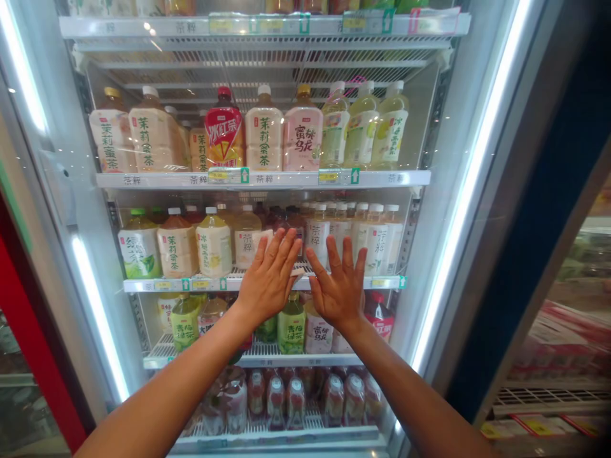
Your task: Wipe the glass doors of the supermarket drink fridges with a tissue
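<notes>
My left hand (270, 277) lies flat in front of the middle shelves, its fingers stretched and close together. Under it a thin white cloth (262, 236) is pressed, mostly hidden, with edges showing beside the fingers and below the palm. To the right, my right hand (338, 289) is spread wide, palm forward, holding nothing. Faint reflections suggest a glass pane before the shelves; whether the right palm touches it I cannot tell. Behind the hands stand white-labelled bottles (317, 235) and a green-labelled bottle (291, 327), partly covered.
A lit drinks cooler fills the view. Bottles of tea (264, 137) stand on the upper shelf (267, 180), and small dark bottles (275, 401) on the bottom one. Light strips (470, 184) run down both sides. A dark frame (529, 222) and another rack stand at right.
</notes>
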A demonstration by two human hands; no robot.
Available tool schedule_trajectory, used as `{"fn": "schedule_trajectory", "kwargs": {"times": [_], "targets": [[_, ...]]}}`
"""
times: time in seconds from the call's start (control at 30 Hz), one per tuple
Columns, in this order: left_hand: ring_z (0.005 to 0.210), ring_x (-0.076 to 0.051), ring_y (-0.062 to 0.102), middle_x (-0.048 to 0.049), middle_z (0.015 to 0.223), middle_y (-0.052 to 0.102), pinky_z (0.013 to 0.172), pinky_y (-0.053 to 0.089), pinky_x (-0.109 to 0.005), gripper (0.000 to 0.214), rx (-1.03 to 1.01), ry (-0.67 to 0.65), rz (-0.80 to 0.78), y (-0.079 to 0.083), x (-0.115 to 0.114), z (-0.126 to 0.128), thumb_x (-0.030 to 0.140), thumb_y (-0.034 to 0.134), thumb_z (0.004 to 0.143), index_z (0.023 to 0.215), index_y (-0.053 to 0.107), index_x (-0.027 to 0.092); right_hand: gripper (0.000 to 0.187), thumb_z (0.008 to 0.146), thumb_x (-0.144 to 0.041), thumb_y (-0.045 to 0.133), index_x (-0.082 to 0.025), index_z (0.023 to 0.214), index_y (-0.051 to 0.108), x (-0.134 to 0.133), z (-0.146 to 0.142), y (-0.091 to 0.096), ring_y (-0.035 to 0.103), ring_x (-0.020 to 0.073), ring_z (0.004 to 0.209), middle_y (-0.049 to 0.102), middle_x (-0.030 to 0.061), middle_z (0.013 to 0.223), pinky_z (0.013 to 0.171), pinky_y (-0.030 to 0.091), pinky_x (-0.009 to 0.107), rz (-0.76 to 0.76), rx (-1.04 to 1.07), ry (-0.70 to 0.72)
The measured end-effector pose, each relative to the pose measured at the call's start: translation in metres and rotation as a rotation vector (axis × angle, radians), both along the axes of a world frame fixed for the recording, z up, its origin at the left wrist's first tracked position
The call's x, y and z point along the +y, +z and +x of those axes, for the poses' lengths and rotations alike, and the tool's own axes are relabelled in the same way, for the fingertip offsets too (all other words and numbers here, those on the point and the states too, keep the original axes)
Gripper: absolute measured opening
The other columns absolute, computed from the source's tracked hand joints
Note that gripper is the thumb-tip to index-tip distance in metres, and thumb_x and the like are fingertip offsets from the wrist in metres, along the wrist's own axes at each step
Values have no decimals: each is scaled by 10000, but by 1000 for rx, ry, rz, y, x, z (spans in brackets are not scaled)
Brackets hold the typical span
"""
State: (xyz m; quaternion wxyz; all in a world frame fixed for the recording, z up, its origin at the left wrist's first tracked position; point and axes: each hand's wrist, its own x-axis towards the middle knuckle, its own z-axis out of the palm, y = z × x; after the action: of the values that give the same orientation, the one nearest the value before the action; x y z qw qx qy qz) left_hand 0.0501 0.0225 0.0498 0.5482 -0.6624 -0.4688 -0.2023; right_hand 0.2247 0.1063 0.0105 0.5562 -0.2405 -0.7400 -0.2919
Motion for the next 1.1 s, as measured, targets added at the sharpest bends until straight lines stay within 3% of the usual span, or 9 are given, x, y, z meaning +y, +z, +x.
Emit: {"fn": "schedule_trajectory", "kwargs": {"times": [0.23, 0.47, 0.53, 0.67, 0.73, 0.8, 0.97, 1.03, 1.1], "targets": [[1591, -292, 34, -112, 1703, 113, 1320, 64, -476, 698, 112, -19, -92, -73, -17, -3, 380, 433, 1002, 1602, 252, 73, 741, 1011, -280, 483, -320, 1648, 107, 1, 0, 1, -17, 358, 1600, -42, 34, 1733, 1257, 88, 707, 27, -2, 8], [1589, -295, -22, -129, 1705, 63, 1300, 162, -540, 767, -35, 7, 51, 20, -3, -6, 355, 384, 1030, 1627, -17, 89, 688, 1027, -296, 462, -326, 1642, 156, 1, -1, 2, -11, 337, 1604, -13, 17, 1737, 1269, 65, 681, 45, 20, 22], [1589, -303, -18, -133, 1705, 41, 1302, 146, -539, 772, -46, 4, 48, 11, -7, -10, 349, 395, 1025, 1627, -7, 81, 682, 1027, -296, 466, -322, 1641, 169, 1, 0, 2, -4, 339, 1604, -8, 19, 1737, 1270, 66, 675, 50, 19, 24], [1590, -309, 31, -128, 1702, 84, 1311, 107, -498, 775, -45, 19, -2, -65, -30, -29, 344, 441, 999, 1629, 79, 76, 670, 1024, -300, 467, -311, 1637, 198, 2, 0, 1, 7, 345, 1603, 7, 26, 1738, 1267, 75, 678, 56, 24, 19], [1591, -294, 52, -121, 1698, 124, 1314, 104, -481, 765, -44, 23, -10, -85, -39, -40, 340, 442, 996, 1630, 99, 84, 663, 1024, -303, 464, -306, 1636, 208, 3, 0, 0, 9, 343, 1603, 17, 27, 1738, 1268, 71, 673, 62, 24, 16], [1593, -287, 51, -113, 1699, 128, 1314, 116, -482, 750, -61, 29, 9, -73, -41, -51, 329, 430, 1002, 1631, 97, 93, 655, 1027, -311, 454, -307, 1635, 210, 3, 0, 0, 4, 338, 1604, 19, 23, 1739, 1269, 61, 668, 68, 20, 15], [1598, -295, -18, -99, 1716, 19, 1300, 140, -558, 752, -185, -16, 140, 4, -33, -75, 325, 404, 1017, 1638, 22, 141, 660, 1022, -325, 445, -334, 1633, 199, 4, -1, -1, 8, 333, 1604, 23, 5, 1739, 1258, 77, 687, 64, 21, 10], [1598, -307, -24, -99, 1718, -8, 1301, 112, -559, 749, -195, -23, 145, -2, -36, -81, 318, 405, 1015, 1637, 35, 125, 670, 1011, -321, 455, -335, 1632, 204, 5, -1, -1, 17, 336, 1604, 30, 5, 1738, 1256, 78, 692, 65, 23, 9], [1597, -320, -19, -110, 1718, -19, 1305, 80, -538, 748, -192, -7, 122, -31, -45, -84, 297, 414, 1007, 1631, 58, 88, 681, 1001, -316, 463, -332, 1633, 211, 6, -1, -2, 23, 338, 1603, 35, 8, 1738, 1258, 73, 686, 69, 29, 4]]}}
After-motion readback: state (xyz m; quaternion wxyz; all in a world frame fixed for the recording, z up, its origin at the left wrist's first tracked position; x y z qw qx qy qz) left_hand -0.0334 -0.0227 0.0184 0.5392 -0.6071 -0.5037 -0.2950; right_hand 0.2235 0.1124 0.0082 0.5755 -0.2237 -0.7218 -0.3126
